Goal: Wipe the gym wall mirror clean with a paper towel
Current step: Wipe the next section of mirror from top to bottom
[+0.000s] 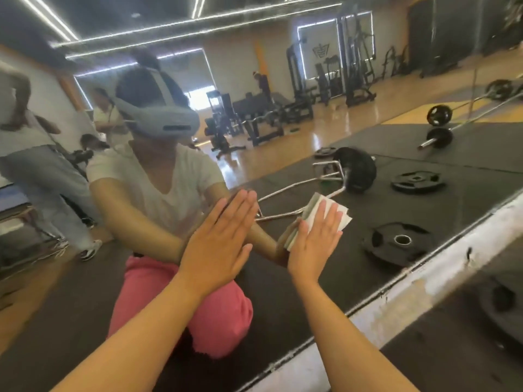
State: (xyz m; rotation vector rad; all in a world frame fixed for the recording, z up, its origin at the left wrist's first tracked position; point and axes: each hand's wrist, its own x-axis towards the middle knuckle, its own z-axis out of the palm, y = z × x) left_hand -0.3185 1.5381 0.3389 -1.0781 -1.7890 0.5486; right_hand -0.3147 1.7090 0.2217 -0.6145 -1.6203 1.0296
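Head view: both arms reach forward to the mirror [396, 154]. Left hand [218, 239]: flat, fingers straight and closed together, palm against the glass. Right hand [314, 244], just beside it: fingers straight, slightly spread, pressing the folded paper towel [341, 217] flat on the glass. Towel edges show beyond the fingertips and beside the thumb.

Bright, even light fills the gym, thrown by LED ceiling strips [181, 24] and a glowing window [198, 98] reflected in the wall mirror [283, 176]. Glare sheens the reflected wooden floor [308, 131]. The wide lens bows the ceiling lines and the mirror's white sill [424, 278]. The left hand [218, 244] and right hand [314, 244] read fairly sharp; bystanders [34, 154] at the left edge smear into blur. Shadows are faint and soft.
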